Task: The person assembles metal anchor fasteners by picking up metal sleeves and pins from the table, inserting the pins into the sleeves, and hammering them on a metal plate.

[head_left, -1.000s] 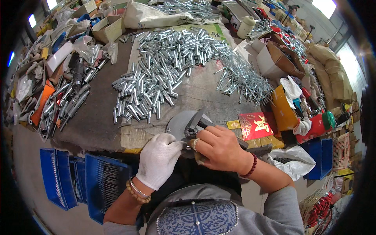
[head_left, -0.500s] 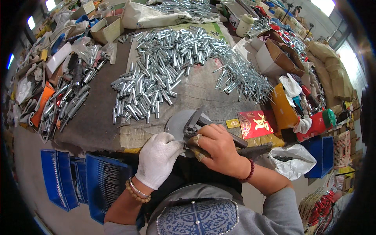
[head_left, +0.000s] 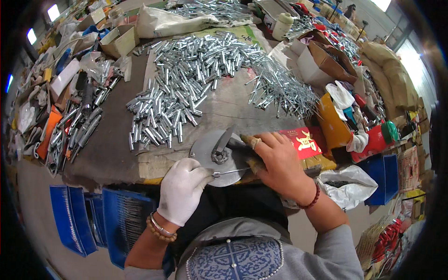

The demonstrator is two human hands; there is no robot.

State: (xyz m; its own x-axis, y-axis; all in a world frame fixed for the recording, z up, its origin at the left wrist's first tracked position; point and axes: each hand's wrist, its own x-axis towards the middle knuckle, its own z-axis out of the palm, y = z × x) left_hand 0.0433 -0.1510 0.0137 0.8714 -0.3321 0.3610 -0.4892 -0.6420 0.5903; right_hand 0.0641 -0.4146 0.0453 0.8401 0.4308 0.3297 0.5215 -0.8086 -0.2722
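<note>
My left hand, in a white knit glove, pinches a small metal sleeve at the near edge of a grey round plate. A thin metal rod runs from that sleeve to the fingertips of my right hand, which are closed at its other end. My right hand is bare, with worn coverings on the thumb and a finger. Just beyond the rod, a dark metal tool like a hammer head rests on the plate; my right hand hides the rest of it.
A heap of shiny metal sleeves covers the middle of the bench, with a pile of thin rods to its right. A red card and a yellow container lie right. Blue bins stand below left.
My hands have drawn apart, the right one moving right and slightly up. The thin rod and sleeve now show between them. The view has shifted slightly.
</note>
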